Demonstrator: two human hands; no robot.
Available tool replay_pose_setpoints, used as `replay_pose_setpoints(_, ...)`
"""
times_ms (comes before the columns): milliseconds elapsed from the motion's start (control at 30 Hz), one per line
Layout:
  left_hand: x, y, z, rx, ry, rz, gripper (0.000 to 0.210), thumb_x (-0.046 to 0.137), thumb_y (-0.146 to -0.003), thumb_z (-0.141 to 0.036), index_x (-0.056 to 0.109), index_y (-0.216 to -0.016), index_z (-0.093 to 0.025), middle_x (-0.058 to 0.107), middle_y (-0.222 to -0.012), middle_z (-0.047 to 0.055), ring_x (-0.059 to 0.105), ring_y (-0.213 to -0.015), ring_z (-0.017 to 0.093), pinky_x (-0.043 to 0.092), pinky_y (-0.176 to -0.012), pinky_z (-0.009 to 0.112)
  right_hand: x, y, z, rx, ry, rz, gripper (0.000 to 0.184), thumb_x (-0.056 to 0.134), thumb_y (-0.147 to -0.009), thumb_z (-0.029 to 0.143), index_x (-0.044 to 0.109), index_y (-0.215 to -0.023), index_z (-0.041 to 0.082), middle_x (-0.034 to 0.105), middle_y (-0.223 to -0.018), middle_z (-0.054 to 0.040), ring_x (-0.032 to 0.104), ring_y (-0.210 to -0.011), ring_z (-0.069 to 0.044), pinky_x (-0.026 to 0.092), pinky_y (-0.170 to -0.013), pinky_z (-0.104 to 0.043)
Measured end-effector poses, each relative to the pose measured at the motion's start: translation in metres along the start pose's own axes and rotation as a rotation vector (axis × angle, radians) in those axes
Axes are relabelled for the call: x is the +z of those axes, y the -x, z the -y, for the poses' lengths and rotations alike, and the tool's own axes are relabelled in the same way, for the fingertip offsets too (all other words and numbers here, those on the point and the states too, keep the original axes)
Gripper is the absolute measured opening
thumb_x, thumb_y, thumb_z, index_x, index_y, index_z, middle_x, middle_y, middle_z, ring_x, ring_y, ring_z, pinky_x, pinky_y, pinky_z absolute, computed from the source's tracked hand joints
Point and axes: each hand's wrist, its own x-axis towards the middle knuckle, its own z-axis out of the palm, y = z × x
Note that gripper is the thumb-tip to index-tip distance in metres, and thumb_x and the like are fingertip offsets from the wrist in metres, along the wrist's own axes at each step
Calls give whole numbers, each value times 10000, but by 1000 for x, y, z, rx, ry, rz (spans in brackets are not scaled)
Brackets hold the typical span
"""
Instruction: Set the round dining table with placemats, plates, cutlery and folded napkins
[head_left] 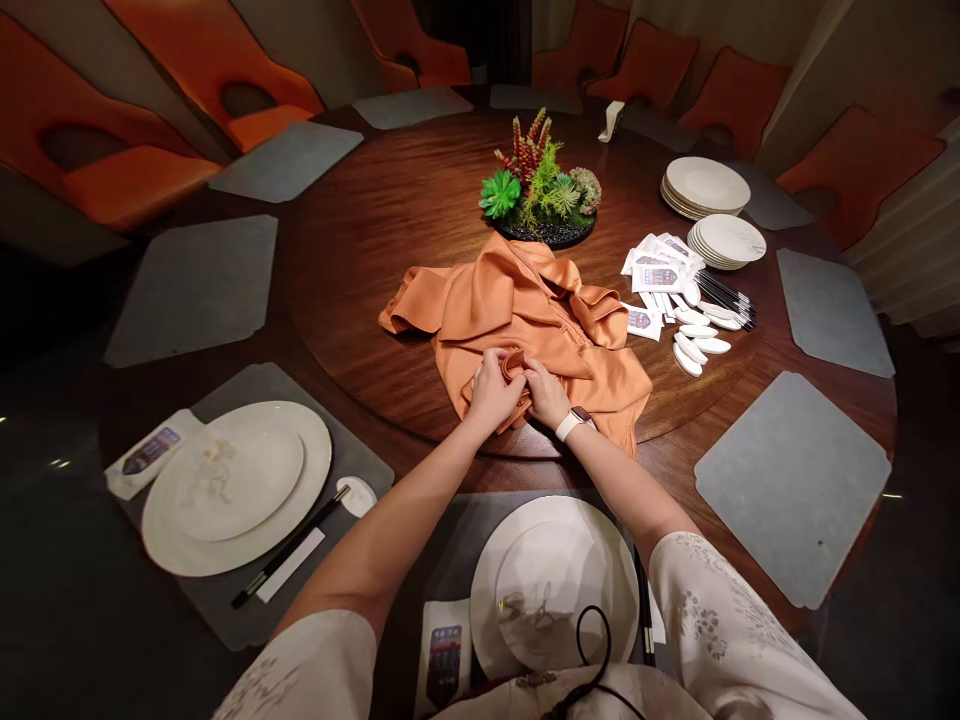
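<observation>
Orange cloth heap, long axis crosswise, fingers pinching fold

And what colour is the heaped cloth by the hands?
The heaped cloth is orange, best seen in the head view.

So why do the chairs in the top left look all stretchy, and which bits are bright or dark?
In the head view, the orange chairs look slanted and stretched, probably from a wide lens; also in the head view, light falls brightly on the orange cloth and stacked plates, while the floor is dark.
</observation>
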Motion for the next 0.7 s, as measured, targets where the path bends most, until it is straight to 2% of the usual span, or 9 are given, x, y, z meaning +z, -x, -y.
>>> replay_pose_setpoints(167,-2,12,14,246,-17,119,203,603,-817,-241,550,-1011,-208,654,-1005,77,630,-977,238,519,-900,394,-2,0,0,16,-26,-33,712,534,-804,42,366,-1481,188,276,-1595,-157,396,-1426,-265,488,-1077,-412)
replay_pose_setpoints(300,-9,16,28,423,13,153,348,605,-737,-144,592,-1083,-189,628,-1110,87,599,-1080,229,506,-981,383,-8,-2,2,3,-28,-17,757,543,-796,36,353,-1513,190,251,-1611,-139,330,-1467,-255,461,-1111,-393)
replay_pose_setpoints(400,-15,13,32,435,21,156,368,543,-744,-95,629,-1090,-189,650,-1090,71,618,-1047,209,515,-972,368,-11,-2,4,-1,-25,-2,755,529,-791,17,369,-1511,181,260,-1608,-141,328,-1469,-246,455,-1118,-381)
replay_pose_setpoints(500,-18,8,29,396,2,124,288,532,-793,-120,672,-1035,-187,690,-1016,60,642,-968,207,535,-917,362,-11,-2,5,16,-8,1,769,532,-788,13,361,-1517,190,258,-1608,-143,357,-1454,-251,474,-1100,-388)
replay_pose_setpoints(633,-10,3,22,375,-44,89,219,544,-841,-174,695,-999,-188,716,-1030,74,652,-984,226,534,-929,383,-11,-2,6,20,30,5,771,522,-796,9,359,-1519,223,273,-1605,-132,395,-1431,-260,511,-1056,-411)
replay_pose_setpoints(700,-5,3,21,398,-73,97,222,534,-841,-170,694,-994,-193,718,-1060,78,651,-1014,234,525,-958,399,-13,-2,7,9,59,-11,693,513,-836,30,402,-1495,213,311,-1589,-138,401,-1427,-257,493,-1075,-423)
